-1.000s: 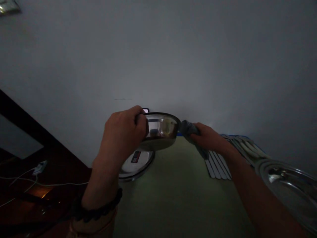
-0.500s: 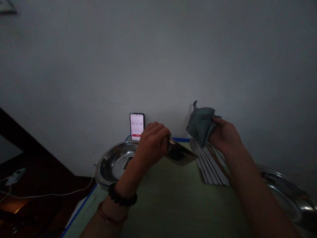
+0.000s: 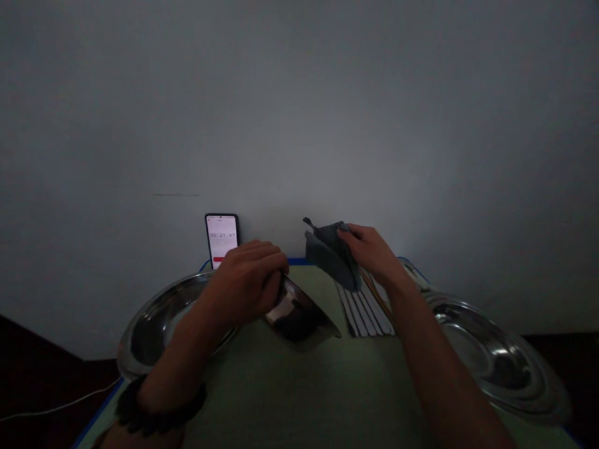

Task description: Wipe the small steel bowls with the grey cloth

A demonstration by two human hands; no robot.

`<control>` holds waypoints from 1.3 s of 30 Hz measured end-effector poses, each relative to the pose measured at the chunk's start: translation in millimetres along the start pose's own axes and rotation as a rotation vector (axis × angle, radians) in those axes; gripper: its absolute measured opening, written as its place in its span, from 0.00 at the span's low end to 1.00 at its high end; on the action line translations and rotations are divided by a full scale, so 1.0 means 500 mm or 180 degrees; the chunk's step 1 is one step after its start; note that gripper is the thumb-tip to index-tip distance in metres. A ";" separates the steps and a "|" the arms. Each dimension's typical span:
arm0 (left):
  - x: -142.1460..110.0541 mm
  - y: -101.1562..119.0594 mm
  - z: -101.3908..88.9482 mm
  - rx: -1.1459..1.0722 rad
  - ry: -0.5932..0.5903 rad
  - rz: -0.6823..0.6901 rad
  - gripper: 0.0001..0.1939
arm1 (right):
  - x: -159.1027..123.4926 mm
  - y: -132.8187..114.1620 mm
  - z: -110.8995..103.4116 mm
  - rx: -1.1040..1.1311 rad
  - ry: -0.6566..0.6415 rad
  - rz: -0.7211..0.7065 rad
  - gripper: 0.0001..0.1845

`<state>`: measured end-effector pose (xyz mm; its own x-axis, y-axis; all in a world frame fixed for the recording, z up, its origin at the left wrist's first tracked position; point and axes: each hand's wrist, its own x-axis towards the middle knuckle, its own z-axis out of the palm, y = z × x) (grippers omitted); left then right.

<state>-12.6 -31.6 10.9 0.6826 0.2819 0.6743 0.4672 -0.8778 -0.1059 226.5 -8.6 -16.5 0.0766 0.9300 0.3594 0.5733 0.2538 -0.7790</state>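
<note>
**Bowl (image 3: 303, 319) and cloth (image 3: 331, 257) in hand, phone (image 3: 223, 236) at 00:21:47**

The left hand (image 3: 250, 280) is curled firmly over the rim of the bowl, which sits tilted just below the middle of the frame. The right hand (image 3: 367, 249), right of centre, pinches the grey cloth between thumb and fingers, apart from the bowl. Left of centre, the phone stands upright, its screen showing 00:21:47 above a red button whose lettering is too small to read. One basin (image 3: 133, 333) lies lower left, another basin (image 3: 484, 352) lower right; flat strips (image 3: 367, 317) lie beneath the cloth.
</note>
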 end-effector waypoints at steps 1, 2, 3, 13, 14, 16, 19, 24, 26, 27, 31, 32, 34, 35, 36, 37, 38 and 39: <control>0.000 0.000 -0.001 -0.0026 -0.0031 0.0013 0.13 | 0.001 0.002 0.005 0.0216 0.0039 0.0014 0.17; 0.000 -0.001 -0.001 -0.0053 -0.0063 0.0014 0.13 | 0.002 0.005 0.011 0.0452 0.0086 0.0064 0.17; 0.000 -0.002 -0.002 -0.0068 -0.0095 0.0005 0.13 | 0.003 0.007 0.017 0.0694 0.0103 0.0155 0.17; 0.005 0.003 0.020 -0.0337 -0.0275 -0.0156 0.13 | 0.017 0.006 0.003 0.2537 0.0204 0.0397 0.20; 0.005 0.002 0.023 -0.0369 -0.0321 -0.0125 0.12 | 0.018 0.005 -0.003 0.2544 0.0203 0.0405 0.20; 0.002 -0.004 0.028 -0.0402 -0.0323 -0.0113 0.12 | 0.020 0.001 -0.014 0.2705 0.0239 0.0567 0.19; -0.005 -0.016 0.026 -0.0421 -0.0205 -0.0287 0.12 | 0.019 -0.010 -0.023 0.3029 0.0345 0.0710 0.17; -0.008 -0.017 0.026 -0.0643 -0.0569 -0.0129 0.13 | 0.014 -0.034 -0.025 0.3156 0.0607 0.0462 0.15; -0.006 -0.013 0.033 -0.0636 -0.0594 -0.0014 0.14 | 0.012 -0.040 -0.025 0.3291 0.0688 0.0413 0.16; -0.005 -0.011 0.036 -0.0609 -0.0590 0.0000 0.14 | 0.012 -0.042 -0.026 0.3345 0.0703 0.0389 0.17; -0.002 -0.011 0.039 -0.0547 -0.0737 -0.0105 0.13 | 0.012 -0.046 -0.025 0.3708 0.0809 0.0468 0.16; -0.003 -0.013 0.037 -0.0557 -0.0905 -0.0185 0.13 | 0.012 -0.046 -0.025 0.3860 0.0803 0.0520 0.15; -0.007 -0.020 0.030 -0.0646 -0.1411 -0.0422 0.13 | 0.012 -0.047 -0.024 0.4170 0.0774 0.0655 0.17; -0.010 -0.026 0.025 -0.0729 -0.1711 -0.0579 0.13 | 0.012 -0.046 -0.023 0.4304 0.0755 0.0726 0.18; -0.015 -0.032 0.021 -0.0820 -0.2005 -0.0747 0.14 | 0.013 -0.046 -0.022 0.4419 0.0745 0.0795 0.19; -0.019 -0.038 0.018 -0.0903 -0.2266 -0.0919 0.16 | 0.014 -0.045 -0.021 0.4513 0.0730 0.0861 0.20; -0.024 -0.044 0.015 -0.0957 -0.2488 -0.1072 0.18 | 0.014 -0.044 -0.020 0.4583 0.0693 0.0911 0.21; -0.028 -0.048 0.014 -0.0977 -0.2670 -0.1198 0.20 | 0.015 -0.042 -0.018 0.4631 0.0637 0.0945 0.21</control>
<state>-29.5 -11.6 -1.2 0.7531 0.6453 -0.1282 0.6511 -0.7031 0.2859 222.3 -9.4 7.3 0.2178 0.9735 0.0693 -0.7649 0.2144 -0.6074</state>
